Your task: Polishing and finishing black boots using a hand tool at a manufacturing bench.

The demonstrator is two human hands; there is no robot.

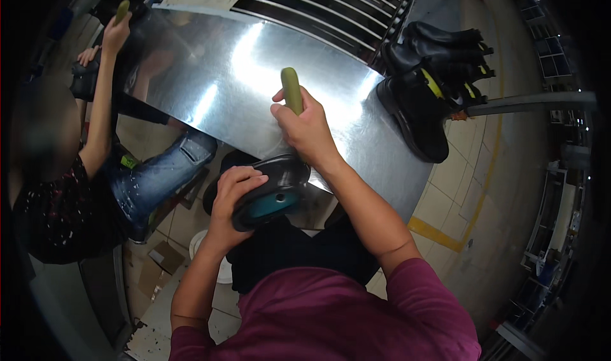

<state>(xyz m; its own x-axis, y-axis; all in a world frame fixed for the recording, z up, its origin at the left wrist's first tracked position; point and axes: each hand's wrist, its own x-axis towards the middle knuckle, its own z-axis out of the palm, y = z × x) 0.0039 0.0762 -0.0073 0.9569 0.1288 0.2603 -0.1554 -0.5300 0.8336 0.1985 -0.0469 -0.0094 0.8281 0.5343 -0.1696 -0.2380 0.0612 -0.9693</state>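
My left hand (pixel 237 198) is closed round a black boot (pixel 283 173) held over my lap at the near edge of the metal table. A teal inner part (pixel 270 205) with a small dark hole shows at the boot's near end. Above the boot, my right hand (pixel 309 128) grips a tool by its olive-green rounded handle (pixel 291 88), which points up and away from me. The tool's working end is hidden behind my hand, so its kind cannot be made out.
Several black boots (pixel 417 116) with yellow-green pull tabs stand along the right end of the shiny metal table (pixel 203 55). Beyond it runs a slatted roller conveyor (pixel 324 17). At left sits a co-worker in jeans (pixel 159 176), a similar green handle (pixel 122 11) in a raised hand.
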